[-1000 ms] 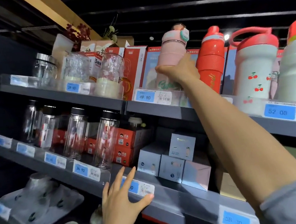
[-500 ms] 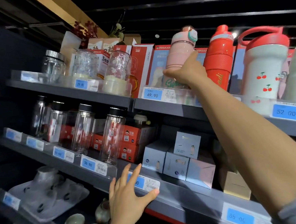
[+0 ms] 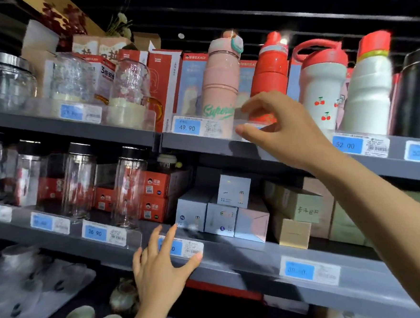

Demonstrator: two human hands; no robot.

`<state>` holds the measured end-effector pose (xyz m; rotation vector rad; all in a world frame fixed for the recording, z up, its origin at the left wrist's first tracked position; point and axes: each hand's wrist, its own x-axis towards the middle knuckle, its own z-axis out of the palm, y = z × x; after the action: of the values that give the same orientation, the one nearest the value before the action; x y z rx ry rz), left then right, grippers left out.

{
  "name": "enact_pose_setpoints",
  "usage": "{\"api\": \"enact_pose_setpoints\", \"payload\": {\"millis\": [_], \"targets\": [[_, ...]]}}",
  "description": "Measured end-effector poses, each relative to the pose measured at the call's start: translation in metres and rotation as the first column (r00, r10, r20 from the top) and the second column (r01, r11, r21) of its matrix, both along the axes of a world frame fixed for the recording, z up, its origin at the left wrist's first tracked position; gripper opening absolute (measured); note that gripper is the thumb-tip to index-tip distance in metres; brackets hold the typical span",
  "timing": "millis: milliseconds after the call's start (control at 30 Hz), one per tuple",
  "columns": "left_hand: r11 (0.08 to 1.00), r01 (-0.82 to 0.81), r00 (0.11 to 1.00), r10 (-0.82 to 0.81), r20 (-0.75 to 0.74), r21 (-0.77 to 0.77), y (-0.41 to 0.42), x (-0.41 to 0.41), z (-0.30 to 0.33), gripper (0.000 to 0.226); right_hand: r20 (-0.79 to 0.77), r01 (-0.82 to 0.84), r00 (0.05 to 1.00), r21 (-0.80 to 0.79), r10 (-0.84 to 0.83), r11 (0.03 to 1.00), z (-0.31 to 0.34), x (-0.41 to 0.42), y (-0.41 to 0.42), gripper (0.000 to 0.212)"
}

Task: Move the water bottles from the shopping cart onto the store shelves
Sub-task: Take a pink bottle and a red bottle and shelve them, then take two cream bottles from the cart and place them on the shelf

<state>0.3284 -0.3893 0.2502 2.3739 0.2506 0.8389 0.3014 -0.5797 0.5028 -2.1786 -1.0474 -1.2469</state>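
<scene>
The pink water bottle (image 3: 220,83) stands upright on the top shelf (image 3: 198,142) at upper centre, just left of a red bottle (image 3: 270,72). The right hand (image 3: 280,126), loosely curled, holds nothing just beside it. The left hand (image 3: 159,269), fingers spread, rests on the middle shelf edge (image 3: 235,256) at lower centre.

On the upper shelf (image 3: 203,144) the pink bottle (image 3: 220,83) stands upright, boxes (image 3: 166,82) behind it and the red bottle (image 3: 270,70) just to its right. Glass jars (image 3: 129,90) stand to its left. The lower shelf (image 3: 236,259) carries glass bottles (image 3: 129,187) left of stacked boxes (image 3: 222,212).
</scene>
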Motion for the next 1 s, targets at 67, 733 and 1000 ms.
{"api": "enact_pose_setpoints", "payload": {"millis": [67,733,1000], "targets": [[0.999,0.030,0.999,-0.029,-0.015,0.016,-0.002,-0.007,0.006,0.079,-0.127,-0.050,0.991,0.019,0.052,0.999,-0.026,-0.017,-0.007,0.020],[0.737,0.210,0.928,-0.358,-0.107,-0.642,-0.033,-0.369,-0.152,0.011,-0.927,-0.211,0.236,0.245,0.293,0.946,-0.349,-0.230,-0.045,0.007],[0.925,0.048,0.812,-0.257,-0.525,-0.378,0.028,-0.478,-0.180,0.017,-0.980,-0.357,-0.059,0.197,0.189,0.913,-0.433,-0.323,0.019,0.006]]}}
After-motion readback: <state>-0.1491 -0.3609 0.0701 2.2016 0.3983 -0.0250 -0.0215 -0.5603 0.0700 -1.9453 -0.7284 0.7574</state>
